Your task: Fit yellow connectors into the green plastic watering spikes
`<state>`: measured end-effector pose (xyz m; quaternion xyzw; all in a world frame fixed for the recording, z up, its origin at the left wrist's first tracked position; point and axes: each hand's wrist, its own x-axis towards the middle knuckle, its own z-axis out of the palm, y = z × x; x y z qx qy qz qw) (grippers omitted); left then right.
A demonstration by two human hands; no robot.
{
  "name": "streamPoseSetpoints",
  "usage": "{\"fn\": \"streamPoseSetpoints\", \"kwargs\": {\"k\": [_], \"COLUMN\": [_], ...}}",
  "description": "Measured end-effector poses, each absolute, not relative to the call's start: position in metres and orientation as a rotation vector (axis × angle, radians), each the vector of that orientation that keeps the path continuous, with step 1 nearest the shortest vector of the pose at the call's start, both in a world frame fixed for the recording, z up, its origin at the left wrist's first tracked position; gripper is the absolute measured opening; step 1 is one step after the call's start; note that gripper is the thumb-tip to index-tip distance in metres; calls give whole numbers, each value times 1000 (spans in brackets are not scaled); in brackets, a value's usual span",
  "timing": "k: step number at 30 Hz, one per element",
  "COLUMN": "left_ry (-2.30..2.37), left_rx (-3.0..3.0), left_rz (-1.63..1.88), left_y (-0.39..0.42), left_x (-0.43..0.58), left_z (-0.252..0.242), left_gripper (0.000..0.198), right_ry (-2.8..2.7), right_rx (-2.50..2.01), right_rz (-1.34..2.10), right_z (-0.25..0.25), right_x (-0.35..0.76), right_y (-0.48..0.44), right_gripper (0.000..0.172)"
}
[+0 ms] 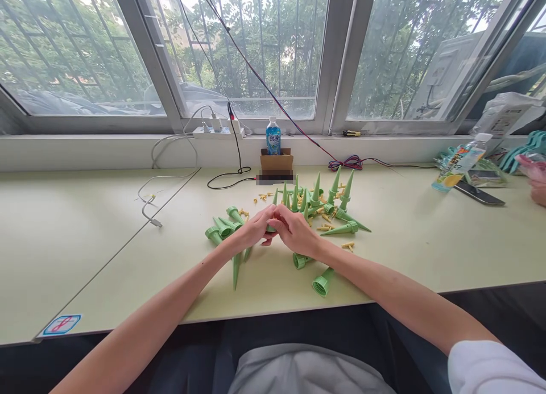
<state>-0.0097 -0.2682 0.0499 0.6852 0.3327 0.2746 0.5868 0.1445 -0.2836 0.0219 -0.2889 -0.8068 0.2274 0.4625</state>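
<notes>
My left hand (256, 228) and my right hand (297, 230) meet above the table, both closed around one green watering spike (271, 228). Fingers hide most of that spike; whether a small yellow piece is also pinched there, I cannot tell. Left of my hands lies a group of green spikes (222, 228) with threaded collars. Past my right hand, several more spikes (316, 190) stand point up, and others lie flat among small yellow T-shaped valves (326, 228). Close to my right forearm, two spikes rest with their open threaded ends (321, 285) facing me.
A blue-labelled bottle (273, 137) stands in a small cardboard box (276, 162) at the back. A white cable (150, 212) lies at left, below a power strip (217, 133). To the right are a drink bottle (460, 164), a phone (480, 194) and another person's hand (538, 190).
</notes>
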Motion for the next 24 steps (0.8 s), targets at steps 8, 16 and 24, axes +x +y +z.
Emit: {"fn": "streamPoseSetpoints", "kwargs": {"k": [8, 16, 24], "left_ry": [778, 756, 803], "left_rx": [1596, 1616, 1614], "left_rz": [630, 657, 655], "left_y": [-266, -266, -266], "left_x": [-11, -11, -12], "left_z": [46, 46, 47], "left_gripper": [39, 38, 38], "right_ry": [-2005, -2029, -2032], "right_rx": [-720, -728, -668], "right_rz": [561, 599, 579], "right_z": [22, 22, 22], "right_x": [145, 146, 146], "right_y": [-284, -284, -284], "right_gripper": [20, 19, 16]}}
